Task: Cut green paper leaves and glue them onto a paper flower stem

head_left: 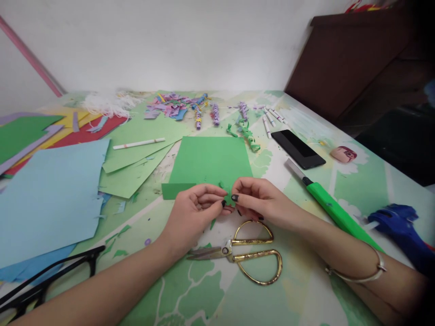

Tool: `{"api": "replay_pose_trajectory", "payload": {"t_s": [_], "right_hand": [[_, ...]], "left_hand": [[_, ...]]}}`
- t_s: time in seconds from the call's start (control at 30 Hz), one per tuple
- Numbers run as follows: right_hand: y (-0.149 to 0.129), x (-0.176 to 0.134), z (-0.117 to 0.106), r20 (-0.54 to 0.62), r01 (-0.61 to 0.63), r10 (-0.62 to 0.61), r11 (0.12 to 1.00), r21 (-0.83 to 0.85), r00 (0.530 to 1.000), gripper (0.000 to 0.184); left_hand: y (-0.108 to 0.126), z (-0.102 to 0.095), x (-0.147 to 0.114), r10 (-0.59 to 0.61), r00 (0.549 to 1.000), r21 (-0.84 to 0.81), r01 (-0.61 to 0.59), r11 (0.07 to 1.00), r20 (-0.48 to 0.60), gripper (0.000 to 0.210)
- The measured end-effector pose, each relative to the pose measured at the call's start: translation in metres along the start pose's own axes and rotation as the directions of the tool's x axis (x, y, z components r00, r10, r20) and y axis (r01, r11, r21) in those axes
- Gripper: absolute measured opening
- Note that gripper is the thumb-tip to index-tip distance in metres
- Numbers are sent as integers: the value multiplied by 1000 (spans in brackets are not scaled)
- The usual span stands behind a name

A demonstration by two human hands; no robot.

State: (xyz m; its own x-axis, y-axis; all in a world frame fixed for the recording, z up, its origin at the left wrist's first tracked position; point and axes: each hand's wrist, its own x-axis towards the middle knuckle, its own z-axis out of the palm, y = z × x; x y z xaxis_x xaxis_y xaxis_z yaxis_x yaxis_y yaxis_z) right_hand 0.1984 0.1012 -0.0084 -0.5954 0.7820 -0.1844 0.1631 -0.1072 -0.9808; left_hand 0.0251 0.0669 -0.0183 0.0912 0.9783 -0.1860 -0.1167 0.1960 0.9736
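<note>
Your right hand (258, 199) is bringing thumb and index nearly together, pinching a small, ragged green paper piece (230, 199). Your left hand (200, 208) is curling loosely, its tips meeting that piece from the other side; whether they are gripping it, you cannot tell from here. The piece is sitting between both hands, over the near edge of a smooth green sheet (210, 158), whose near left corner is showing a narrow strip, perhaps folded.

Just below your fingers, metal scissors (226, 250) are lying with pointed blades and gold, D-shaped handles. Toward the table's (306, 290) right edge, a cutter (335, 208) with a long green body and a flat black phone (299, 149) are resting. To the left, a matte light blue sheet (54, 194) is spreading, rough-cut along its right side. Near the far edge, white string (112, 103) is tangling beside a heap of paper scraps (171, 106), and a purple curl (215, 115) is standing out, tight and frilled.
</note>
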Motion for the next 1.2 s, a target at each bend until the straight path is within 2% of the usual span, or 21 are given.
{"api": "replay_pose_trajectory", "payload": {"t_s": [0.47, 0.7, 0.97, 1.03, 1.1, 1.17, 1.2], "right_hand": [[-1, 0, 2, -53, 5, -6, 1000, -13, 999, 10], [-2, 0, 1, -65, 13, -17, 998, -55, 998, 11], [-4, -2, -2, -96, 58, -65, 995, -77, 993, 13], [-8, -3, -5, -146, 122, -133, 989, -82, 980, 13], [-14, -6, -9, -229, 201, -223, 973, -116, 947, 13], [-23, -14, -14, -341, 273, -320, 945, -179, 884, 13], [-28, -20, -16, -412, 300, -368, 928, -222, 834, 13]], "left_hand": [[-1, -1, 0, 20, 1000, -60, -20, 998, -3, 19], [-1, 0, 0, 37, 999, -48, -37, 998, 14, 18], [-1, 0, 0, 4, 1000, -6, -4, 1000, -26, 13], [-2, -1, 1, 5, 1000, -1, -5, 1000, -20, 14], [-2, -1, 1, 11, 1000, 7, -10, 1000, -14, 15], [-2, 0, 1, 19, 1000, 29, -19, 999, -6, 15], [-1, 0, 0, 23, 1000, 49, -23, 999, 9, 14]]}}
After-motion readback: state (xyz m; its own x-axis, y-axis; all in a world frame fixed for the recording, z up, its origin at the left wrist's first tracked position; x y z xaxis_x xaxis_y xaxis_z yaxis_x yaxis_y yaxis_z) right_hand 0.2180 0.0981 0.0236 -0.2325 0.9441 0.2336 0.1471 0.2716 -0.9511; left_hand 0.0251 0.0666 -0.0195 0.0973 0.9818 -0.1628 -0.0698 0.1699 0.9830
